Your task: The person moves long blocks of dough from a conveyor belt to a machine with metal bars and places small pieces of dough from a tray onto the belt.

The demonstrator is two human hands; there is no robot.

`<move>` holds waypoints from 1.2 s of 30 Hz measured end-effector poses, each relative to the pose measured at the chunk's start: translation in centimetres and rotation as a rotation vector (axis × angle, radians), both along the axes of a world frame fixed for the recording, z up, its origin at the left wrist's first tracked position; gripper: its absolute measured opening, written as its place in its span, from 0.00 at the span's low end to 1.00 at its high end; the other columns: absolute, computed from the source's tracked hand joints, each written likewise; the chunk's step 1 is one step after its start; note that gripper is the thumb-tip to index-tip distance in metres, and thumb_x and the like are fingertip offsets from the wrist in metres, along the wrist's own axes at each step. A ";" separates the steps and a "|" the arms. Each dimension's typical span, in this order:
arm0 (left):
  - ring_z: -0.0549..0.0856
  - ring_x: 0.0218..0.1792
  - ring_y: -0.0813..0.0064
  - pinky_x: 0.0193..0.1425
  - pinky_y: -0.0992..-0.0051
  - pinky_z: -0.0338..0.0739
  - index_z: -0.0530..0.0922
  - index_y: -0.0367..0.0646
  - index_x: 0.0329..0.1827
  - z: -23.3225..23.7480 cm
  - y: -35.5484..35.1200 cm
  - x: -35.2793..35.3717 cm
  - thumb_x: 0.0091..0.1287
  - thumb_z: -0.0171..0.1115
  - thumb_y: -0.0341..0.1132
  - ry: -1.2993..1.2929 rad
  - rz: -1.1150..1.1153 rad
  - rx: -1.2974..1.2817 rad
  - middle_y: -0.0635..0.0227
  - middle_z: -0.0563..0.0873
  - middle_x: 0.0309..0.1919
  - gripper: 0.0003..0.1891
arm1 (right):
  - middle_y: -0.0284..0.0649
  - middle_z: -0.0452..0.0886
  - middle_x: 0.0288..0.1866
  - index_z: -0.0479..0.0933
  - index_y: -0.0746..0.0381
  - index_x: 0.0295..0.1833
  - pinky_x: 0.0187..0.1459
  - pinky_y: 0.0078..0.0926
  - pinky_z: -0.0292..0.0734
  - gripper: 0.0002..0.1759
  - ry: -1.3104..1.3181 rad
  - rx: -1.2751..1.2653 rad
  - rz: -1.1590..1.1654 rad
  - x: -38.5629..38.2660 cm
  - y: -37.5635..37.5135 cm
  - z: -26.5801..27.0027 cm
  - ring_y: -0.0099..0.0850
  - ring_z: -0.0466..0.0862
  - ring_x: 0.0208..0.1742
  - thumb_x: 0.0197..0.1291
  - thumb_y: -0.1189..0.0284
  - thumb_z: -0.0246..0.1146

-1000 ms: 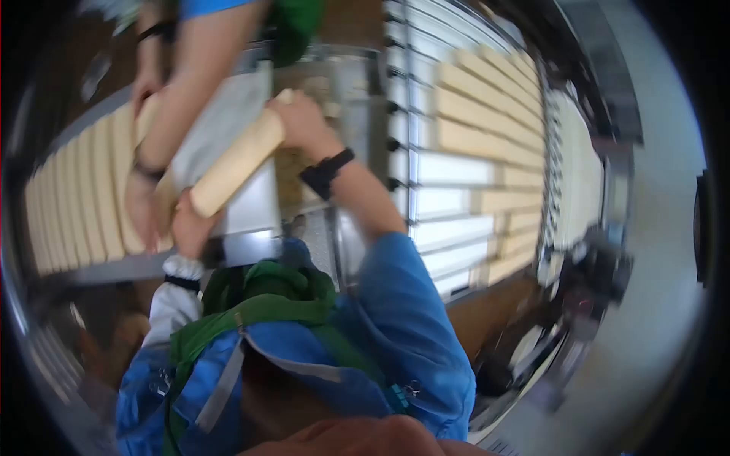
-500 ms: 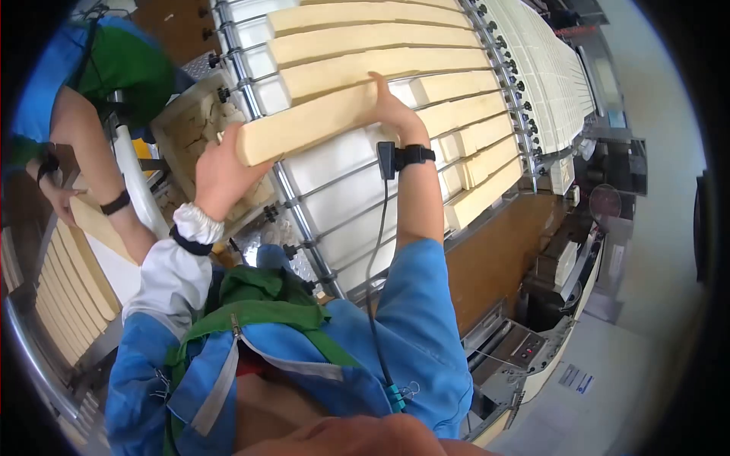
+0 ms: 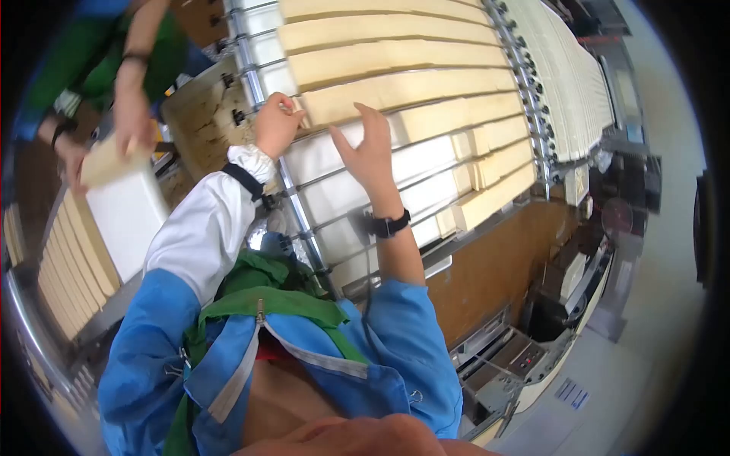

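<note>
A long pale-yellow slab [image 3: 357,99], dough-like in look, lies across the metal-railed frame in line with several similar slabs [image 3: 395,55]. At its left end my left hand [image 3: 276,128] is closed, fingers curled in a pinch. A thin pale-yellow end piece [image 3: 302,114] shows at those fingertips, partly hidden by them. My right hand [image 3: 369,148] hovers just below the slab's near edge, thumb and fingers apart, holding nothing. Under it, white surface [image 3: 334,163] shows between the thin cross bars.
Shorter slabs [image 3: 494,137] lie at the frame's right side. Left of the rail [image 3: 293,201] stands a bin [image 3: 190,140] with pale scraps. A co-worker's hands [image 3: 131,121] hold another slab [image 3: 110,161] above a white board [image 3: 129,216]. White ribbed material [image 3: 566,83] lies beyond the right rail.
The slab held between both hands now lies on the frame. My right hand has let go and drawn back; my left has moved to its end. The co-worker has lifted a slab.
</note>
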State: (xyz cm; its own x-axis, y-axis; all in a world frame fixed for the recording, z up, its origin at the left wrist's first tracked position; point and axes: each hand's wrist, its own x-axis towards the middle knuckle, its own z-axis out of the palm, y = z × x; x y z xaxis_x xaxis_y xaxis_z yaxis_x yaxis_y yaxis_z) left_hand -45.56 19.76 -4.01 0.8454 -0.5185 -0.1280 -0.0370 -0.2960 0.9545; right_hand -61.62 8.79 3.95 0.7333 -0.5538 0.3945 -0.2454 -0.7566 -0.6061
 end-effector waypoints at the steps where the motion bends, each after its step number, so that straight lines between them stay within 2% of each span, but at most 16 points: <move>1: 0.87 0.26 0.66 0.32 0.66 0.79 0.74 0.43 0.38 1.1 1.1 0.0 0.60 0.73 0.33 -0.032 0.007 0.032 0.61 0.86 0.22 0.13 | 0.52 0.78 0.59 0.75 0.65 0.62 0.63 0.44 0.71 0.29 -0.007 -0.010 0.007 0.0 1.1 0.3 0.50 0.76 0.61 0.57 0.67 0.74; 5: 0.87 0.31 0.71 0.36 0.69 0.80 0.76 0.42 0.43 4.7 7.3 0.0 0.62 0.73 0.34 -0.101 0.104 0.034 0.61 0.87 0.29 0.13 | 0.52 0.78 0.56 0.75 0.65 0.59 0.60 0.45 0.71 0.26 -0.100 -0.055 0.124 3.2 6.1 1.8 0.51 0.76 0.58 0.55 0.71 0.73; 7: 0.87 0.35 0.75 0.40 0.71 0.81 0.75 0.42 0.52 6.8 11.5 0.4 0.65 0.71 0.33 0.089 0.273 -0.273 0.62 0.87 0.37 0.16 | 0.51 0.79 0.54 0.76 0.65 0.57 0.60 0.44 0.73 0.24 -0.112 -0.011 0.204 6.7 10.3 3.3 0.51 0.77 0.58 0.54 0.74 0.72; 8: 0.84 0.37 0.78 0.42 0.75 0.80 0.71 0.42 0.60 7.5 14.4 1.0 0.67 0.69 0.32 0.128 0.309 -0.327 0.66 0.86 0.39 0.21 | 0.51 0.79 0.55 0.76 0.65 0.57 0.60 0.44 0.73 0.24 -0.125 0.027 0.294 8.7 12.7 3.4 0.51 0.77 0.59 0.54 0.73 0.72; 9: 0.84 0.36 0.79 0.41 0.75 0.80 0.71 0.43 0.61 7.0 17.9 1.4 0.67 0.69 0.32 0.088 0.352 -0.309 0.66 0.85 0.38 0.22 | 0.51 0.79 0.56 0.76 0.65 0.57 0.61 0.44 0.73 0.24 -0.137 0.061 0.386 10.9 15.2 3.3 0.51 0.78 0.59 0.54 0.73 0.72; 11: 0.82 0.34 0.79 0.40 0.76 0.79 0.70 0.43 0.62 4.7 25.7 1.4 0.67 0.69 0.31 0.014 0.437 -0.267 0.66 0.82 0.35 0.23 | 0.52 0.79 0.57 0.77 0.65 0.57 0.61 0.44 0.74 0.24 -0.119 0.096 0.584 15.7 21.3 2.7 0.52 0.78 0.59 0.55 0.73 0.71; 15: 0.77 0.32 0.78 0.36 0.75 0.75 0.69 0.44 0.64 2.1 41.4 -2.2 0.64 0.68 0.29 0.170 0.794 -0.058 0.66 0.78 0.35 0.26 | 0.55 0.78 0.59 0.76 0.66 0.59 0.63 0.46 0.73 0.24 -0.032 0.167 0.911 26.5 34.7 -1.0 0.54 0.77 0.62 0.57 0.71 0.69; 17: 0.76 0.32 0.77 0.36 0.74 0.75 0.68 0.44 0.67 1.7 47.7 -3.4 0.60 0.71 0.31 0.259 0.925 0.180 0.66 0.78 0.35 0.32 | 0.58 0.77 0.62 0.73 0.69 0.62 0.67 0.48 0.71 0.27 -0.015 0.084 1.038 32.2 41.5 -3.5 0.55 0.75 0.65 0.57 0.70 0.68; 20: 0.76 0.32 0.76 0.36 0.73 0.75 0.66 0.45 0.71 -0.7 53.6 -4.3 0.55 0.74 0.35 0.127 1.037 0.396 0.66 0.78 0.35 0.39 | 0.58 0.69 0.73 0.68 0.72 0.70 0.76 0.46 0.59 0.36 0.116 -0.072 1.079 39.2 50.7 -6.9 0.53 0.66 0.76 0.61 0.64 0.66; 23: 0.76 0.31 0.75 0.35 0.72 0.75 0.64 0.46 0.73 -1.5 56.3 -2.7 0.53 0.76 0.37 0.174 1.050 0.376 0.66 0.79 0.34 0.43 | 0.57 0.62 0.78 0.64 0.73 0.74 0.81 0.46 0.49 0.40 0.188 -0.241 1.061 42.7 55.6 -10.8 0.50 0.58 0.81 0.63 0.58 0.64; 25: 0.78 0.31 0.74 0.34 0.72 0.76 0.62 0.46 0.75 -0.5 57.5 -1.4 0.53 0.77 0.37 0.383 0.978 0.161 0.66 0.80 0.33 0.45 | 0.56 0.59 0.81 0.62 0.73 0.75 0.82 0.47 0.44 0.42 0.256 -0.340 1.029 43.3 56.6 -12.2 0.49 0.54 0.83 0.65 0.56 0.63; 27: 0.78 0.31 0.76 0.34 0.73 0.75 0.61 0.46 0.76 0.4 58.3 -0.2 0.54 0.77 0.37 0.534 0.920 -0.028 0.68 0.79 0.31 0.46 | 0.57 0.62 0.79 0.64 0.74 0.74 0.81 0.48 0.45 0.41 0.259 -0.373 0.998 42.2 56.6 -12.7 0.49 0.56 0.82 0.65 0.55 0.62; 28: 0.80 0.34 0.74 0.36 0.72 0.77 0.60 0.45 0.77 0.4 58.8 0.3 0.55 0.77 0.37 0.590 0.858 0.026 0.65 0.81 0.34 0.47 | 0.57 0.63 0.78 0.64 0.74 0.73 0.81 0.49 0.45 0.41 0.259 -0.392 0.986 42.0 56.7 -12.7 0.49 0.58 0.81 0.65 0.55 0.62; 31: 0.85 0.44 0.67 0.47 0.70 0.80 0.57 0.41 0.79 -0.4 60.4 0.7 0.56 0.77 0.38 0.651 0.713 0.121 0.57 0.84 0.44 0.49 | 0.55 0.72 0.69 0.70 0.74 0.67 0.77 0.51 0.52 0.36 0.271 -0.413 0.917 42.2 57.5 -11.0 0.47 0.67 0.74 0.63 0.56 0.61; 32: 0.85 0.49 0.64 0.51 0.70 0.80 0.56 0.40 0.79 -1.5 60.4 0.4 0.56 0.77 0.38 0.613 0.699 0.100 0.54 0.84 0.49 0.50 | 0.52 0.77 0.57 0.77 0.72 0.57 0.68 0.48 0.62 0.30 0.268 -0.353 0.898 42.7 58.1 -10.0 0.46 0.73 0.63 0.59 0.58 0.65; 36: 0.83 0.61 0.58 0.63 0.67 0.78 0.54 0.37 0.80 -0.5 59.8 1.9 0.55 0.78 0.41 0.542 0.617 0.131 0.47 0.81 0.61 0.52 | 0.52 0.78 0.49 0.79 0.72 0.49 0.62 0.43 0.65 0.30 0.412 -0.438 0.715 44.4 58.3 -9.3 0.46 0.74 0.57 0.48 0.57 0.68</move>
State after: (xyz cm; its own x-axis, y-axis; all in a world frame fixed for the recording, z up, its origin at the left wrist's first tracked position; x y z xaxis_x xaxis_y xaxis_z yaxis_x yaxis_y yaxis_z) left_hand -43.62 79.57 -4.50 0.7767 0.0659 -0.6264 0.6234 -0.2224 0.7496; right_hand -17.27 67.14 -5.32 0.9711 0.2195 0.0941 0.2344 -0.9514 -0.1998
